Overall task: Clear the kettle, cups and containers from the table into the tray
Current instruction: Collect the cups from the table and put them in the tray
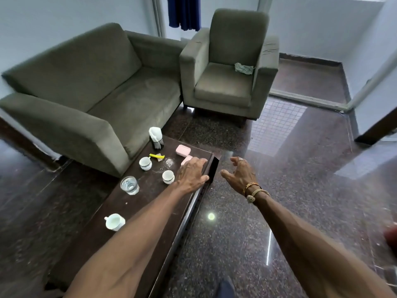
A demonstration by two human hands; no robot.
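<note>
The left hand (192, 174) rests flat on the coffee table (150, 211) against a pink container (186, 161), likely about to lift it, while the right hand (241, 175) hovers slack-fingered (both hold nothing).

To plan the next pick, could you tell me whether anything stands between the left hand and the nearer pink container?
Nothing visible does. The left hand reaches over the nearer pink container and hides part of it; contact cannot be told. The closest white cup stands beside the hand, out of the way.
</note>
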